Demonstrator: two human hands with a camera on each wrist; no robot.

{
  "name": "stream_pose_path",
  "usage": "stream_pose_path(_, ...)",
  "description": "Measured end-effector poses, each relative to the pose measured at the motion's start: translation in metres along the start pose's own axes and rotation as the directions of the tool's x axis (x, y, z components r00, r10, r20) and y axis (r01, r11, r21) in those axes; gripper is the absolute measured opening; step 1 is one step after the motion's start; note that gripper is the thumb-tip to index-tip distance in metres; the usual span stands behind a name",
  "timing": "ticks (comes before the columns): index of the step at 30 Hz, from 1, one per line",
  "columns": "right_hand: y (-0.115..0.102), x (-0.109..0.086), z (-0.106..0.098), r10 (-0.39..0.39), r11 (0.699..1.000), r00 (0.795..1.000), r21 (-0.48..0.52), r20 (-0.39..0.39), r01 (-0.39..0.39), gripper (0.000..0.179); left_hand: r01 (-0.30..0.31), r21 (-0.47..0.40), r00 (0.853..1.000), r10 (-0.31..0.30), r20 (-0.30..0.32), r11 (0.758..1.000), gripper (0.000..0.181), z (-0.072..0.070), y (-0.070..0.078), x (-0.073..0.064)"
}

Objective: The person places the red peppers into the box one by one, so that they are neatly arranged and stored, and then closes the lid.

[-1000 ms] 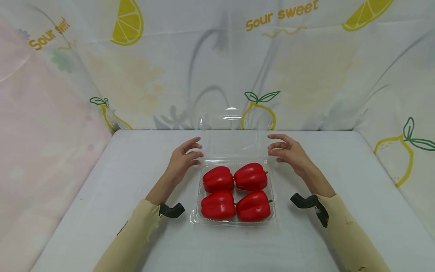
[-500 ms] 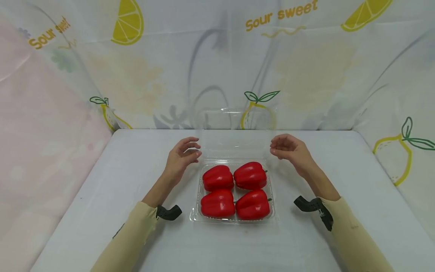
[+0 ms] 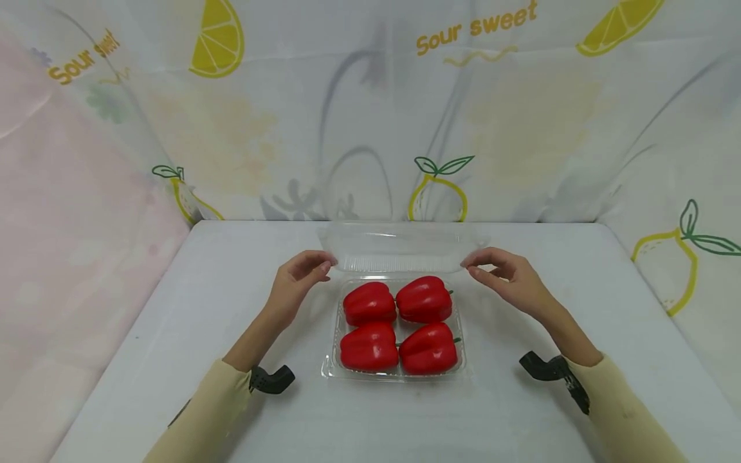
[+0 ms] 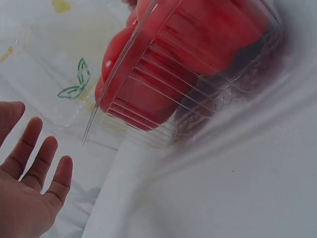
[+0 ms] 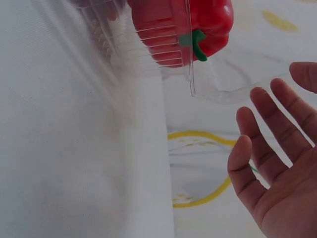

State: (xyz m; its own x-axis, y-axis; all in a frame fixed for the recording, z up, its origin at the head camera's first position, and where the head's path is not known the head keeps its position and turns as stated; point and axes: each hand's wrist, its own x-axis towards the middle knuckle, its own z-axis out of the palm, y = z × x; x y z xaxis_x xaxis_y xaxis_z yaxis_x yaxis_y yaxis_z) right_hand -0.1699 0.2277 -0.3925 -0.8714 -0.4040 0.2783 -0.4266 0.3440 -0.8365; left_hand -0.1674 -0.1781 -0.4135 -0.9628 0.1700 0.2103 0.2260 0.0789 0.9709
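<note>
A clear plastic clamshell box [image 3: 399, 378] on the white table holds several red bell peppers [image 3: 370, 347], lying on their sides in two rows. Its hinged clear lid [image 3: 405, 247] stands raised at the far side, leaning over towards the peppers. My left hand [image 3: 298, 283] pinches the lid's left corner between thumb and fingertips. At the right corner my right hand [image 3: 509, 280] does the same, thumb and index close together. The left wrist view shows the other fingers [image 4: 62, 181] spread apart; in the right wrist view the fingertips [image 5: 262, 99] meet the lid's edge.
The white table [image 3: 191, 308] ends against a fabric backdrop [image 3: 521, 128] printed with lemons. A pink fabric side wall [image 3: 69, 257] stands at the left. Black wrist mounts [image 3: 272, 379] stick out from both sleeves.
The lid has tipped from nearly upright forward towards the peppers. Both hands have come nearer and taken its corners; their forearms have drawn back and outward. The peppers and tray stay put.
</note>
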Motion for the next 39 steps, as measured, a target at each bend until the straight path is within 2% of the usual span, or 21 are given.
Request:
stream_pose_path(9, -0.003, -0.022, -0.003, 0.044, 0.991, 0.996, -0.126, 0.076, -0.035, 0.032, 0.088, 0.093, 0.996, -0.091, 0.026, 0.992, 0.031, 0.0, 0.009, -0.021)
stream_pose_path(12, -0.004, -0.027, -0.002, 0.042, 0.985, 0.992, -0.171, 0.115, -0.022, 0.036, 0.069, 0.114, 0.996, -0.075, 0.053, 0.991, 0.031, 0.0, 0.01, -0.029)
stream_pose_path(16, -0.006, -0.033, 0.0, 0.048, 0.98, 0.983, -0.199, 0.177, -0.012, 0.047, 0.007, 0.143, 0.993, -0.024, 0.116, 0.99, 0.03, 0.0, 0.011, -0.039)
stream_pose_path(19, -0.008, -0.039, 0.001, 0.07, 0.977, 0.974, -0.213, 0.215, -0.024, 0.056, -0.021, 0.197, 0.99, -0.007, 0.14, 0.98, 0.031, 0.0, 0.012, -0.045)
stream_pose_path(23, -0.011, -0.046, 0.004, 0.093, 0.974, 0.959, -0.226, 0.266, -0.032, 0.068, -0.017, 0.253, 0.99, -0.02, 0.141, 0.967, 0.034, 0.0, 0.012, -0.054)
stream_pose_path(27, -0.012, -0.053, 0.009, 0.133, 0.968, 0.945, -0.242, 0.3, -0.06, 0.074, -0.003, 0.254, 0.988, -0.037, 0.153, 0.967, 0.04, 0.003, 0.013, -0.065)
stream_pose_path(30, -0.012, -0.059, 0.012, 0.159, 0.959, 0.94, -0.273, 0.302, -0.075, 0.075, 0.0, 0.245, 0.988, -0.038, 0.148, 0.97, 0.043, 0.007, 0.014, -0.074)
stream_pose_path(33, -0.014, -0.064, 0.015, 0.17, 0.947, 0.944, -0.311, 0.284, -0.077, 0.074, 0.01, 0.247, 0.992, -0.041, 0.121, 0.969, 0.042, 0.011, 0.017, -0.083)
stream_pose_path(36, -0.016, -0.069, 0.019, 0.171, 0.938, 0.954, -0.336, 0.248, -0.081, 0.071, 0.038, 0.256, 0.993, -0.064, 0.098, 0.966, 0.041, 0.015, 0.022, -0.091)
stream_pose_path(39, -0.022, -0.073, 0.024, 0.162, 0.935, 0.968, -0.344, 0.193, -0.088, 0.067, 0.088, 0.269, 0.991, -0.112, 0.075, 0.959, 0.042, 0.019, 0.029, -0.097)
